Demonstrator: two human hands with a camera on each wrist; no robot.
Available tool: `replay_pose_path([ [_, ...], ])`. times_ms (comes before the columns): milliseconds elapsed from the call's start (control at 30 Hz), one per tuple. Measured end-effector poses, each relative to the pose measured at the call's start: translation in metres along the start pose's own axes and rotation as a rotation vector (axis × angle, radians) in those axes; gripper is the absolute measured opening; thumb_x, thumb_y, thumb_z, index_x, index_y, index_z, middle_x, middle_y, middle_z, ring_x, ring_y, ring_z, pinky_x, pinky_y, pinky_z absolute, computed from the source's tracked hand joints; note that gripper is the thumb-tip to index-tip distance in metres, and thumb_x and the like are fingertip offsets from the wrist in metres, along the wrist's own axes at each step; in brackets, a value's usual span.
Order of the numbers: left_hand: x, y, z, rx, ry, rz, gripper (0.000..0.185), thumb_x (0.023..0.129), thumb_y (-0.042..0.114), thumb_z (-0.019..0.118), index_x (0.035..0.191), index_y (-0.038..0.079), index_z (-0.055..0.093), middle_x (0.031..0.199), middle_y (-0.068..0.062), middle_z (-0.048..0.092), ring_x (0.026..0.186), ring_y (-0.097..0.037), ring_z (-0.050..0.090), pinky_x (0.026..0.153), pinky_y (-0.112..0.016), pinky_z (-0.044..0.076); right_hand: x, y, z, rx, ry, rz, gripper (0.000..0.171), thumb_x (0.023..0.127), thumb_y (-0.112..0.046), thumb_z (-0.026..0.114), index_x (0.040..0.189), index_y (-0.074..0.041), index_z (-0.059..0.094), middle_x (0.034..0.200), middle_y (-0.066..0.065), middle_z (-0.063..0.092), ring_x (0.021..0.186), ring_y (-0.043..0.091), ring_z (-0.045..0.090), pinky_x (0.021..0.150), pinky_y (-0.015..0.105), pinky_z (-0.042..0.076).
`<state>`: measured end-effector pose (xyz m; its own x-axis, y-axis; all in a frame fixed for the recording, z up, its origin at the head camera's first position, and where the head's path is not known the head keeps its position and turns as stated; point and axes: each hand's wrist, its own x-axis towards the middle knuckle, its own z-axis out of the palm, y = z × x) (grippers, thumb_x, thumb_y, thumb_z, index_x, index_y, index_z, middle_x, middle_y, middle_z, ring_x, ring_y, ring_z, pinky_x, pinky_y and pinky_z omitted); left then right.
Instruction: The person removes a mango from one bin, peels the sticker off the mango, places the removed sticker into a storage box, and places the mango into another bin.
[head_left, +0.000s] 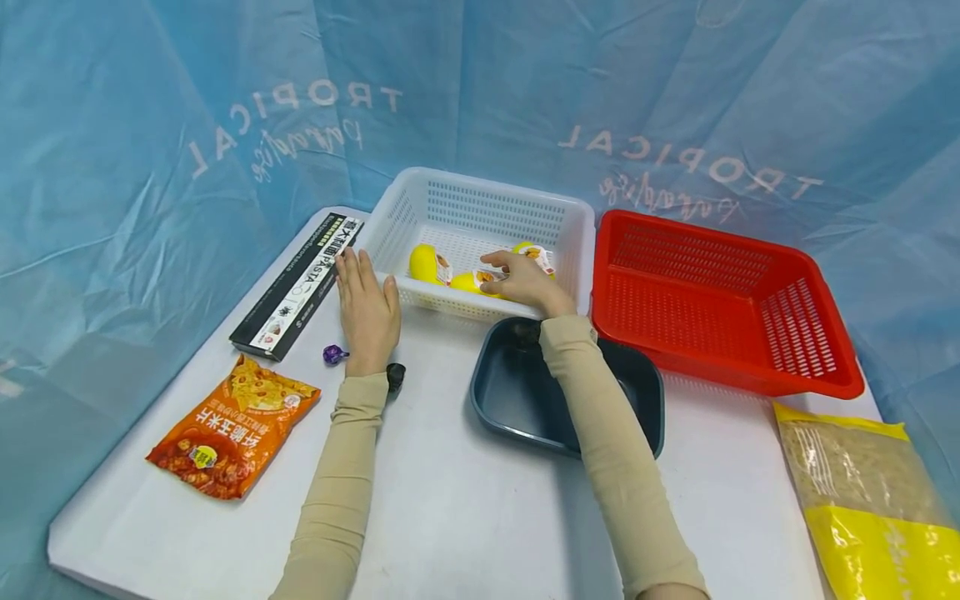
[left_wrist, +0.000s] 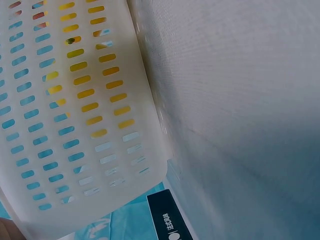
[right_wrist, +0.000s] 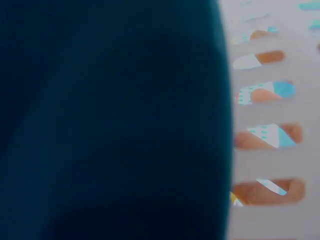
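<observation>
The middle yellow packet [head_left: 463, 283] lies crosswise in the white basket [head_left: 495, 198], just left of my nearer right hand [head_left: 528, 283], half-curled; I can't tell if it grips. My left hand [head_left: 369, 315], fingers straight, holds nothing.

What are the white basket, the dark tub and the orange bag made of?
White basket: probably plastic, smooth with a slight sheen; its walls have neat moulded slots.
Dark tub: smooth, softly shiny with rounded corners; maybe plastic, but coated metal could look similar.
Orange bag: likely thin plastic film, glossy, with printing and crinkles.
</observation>
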<state>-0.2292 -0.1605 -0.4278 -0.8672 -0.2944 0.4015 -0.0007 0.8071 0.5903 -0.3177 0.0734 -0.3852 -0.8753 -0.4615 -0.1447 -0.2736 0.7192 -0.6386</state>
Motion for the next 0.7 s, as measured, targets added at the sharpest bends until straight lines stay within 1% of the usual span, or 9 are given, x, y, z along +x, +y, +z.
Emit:
replay_pose_path([
  [200,-0.001,-0.001,-0.001,-0.003,-0.005,-0.004,0.060,0.104,0.028,0.033,0.151,-0.007,0.019,0.161,-0.023,0.006,0.151,-0.035,0.000,0.124,-0.044,0.004,0.005,0.001,0.003,-0.028,-0.055,0.002,0.058,0.089,-0.024,0.064,0.144,-0.015,0.047,0.145,0.014,0.049,0.131,0.030,0.048,0.110,0.042,0.040],
  [367,-0.001,-0.001,-0.001,-0.003,0.003,-0.003,0.059,0.104,0.028,0.033,0.151,-0.007,0.020,0.161,-0.023,0.007,0.151,-0.035,0.000,0.124,-0.044,0.004,0.011,0.003,0.005,-0.095,-0.109,-0.007,0.056,0.088,-0.016,0.057,0.143,-0.017,0.047,0.145,0.013,0.050,0.127,0.028,0.050,0.107,0.040,0.041],
  [467,-0.001,-0.001,-0.001,-0.008,0.008,-0.003,0.059,0.104,0.027,0.034,0.151,-0.007,0.020,0.161,-0.023,0.007,0.151,-0.036,0.001,0.124,-0.045,0.005,0.014,0.004,0.006,-0.103,-0.154,-0.018,0.058,0.086,-0.010,0.053,0.143,-0.018,0.047,0.146,0.014,0.048,0.123,0.028,0.049,0.105,0.040,0.041],
  [567,-0.001,-0.002,0.000,-0.005,0.014,0.003,0.059,0.104,0.027,0.034,0.150,-0.007,0.021,0.161,-0.024,0.008,0.151,-0.037,0.003,0.124,-0.047,0.008,0.015,0.004,0.006,-0.096,-0.193,-0.016,0.061,0.085,-0.008,0.051,0.145,-0.019,0.045,0.148,0.013,0.045,0.121,0.028,0.047,0.104,0.039,0.039],
  [700,0.000,-0.002,0.000,-0.006,0.016,0.008,0.059,0.104,0.027,0.034,0.151,-0.006,0.020,0.161,-0.024,0.008,0.151,-0.037,0.002,0.124,-0.047,0.008,0.014,0.003,0.004,-0.101,-0.235,0.011,0.062,0.088,-0.013,0.053,0.148,-0.023,0.039,0.150,0.013,0.042,0.123,0.029,0.043,0.104,0.040,0.037],
])
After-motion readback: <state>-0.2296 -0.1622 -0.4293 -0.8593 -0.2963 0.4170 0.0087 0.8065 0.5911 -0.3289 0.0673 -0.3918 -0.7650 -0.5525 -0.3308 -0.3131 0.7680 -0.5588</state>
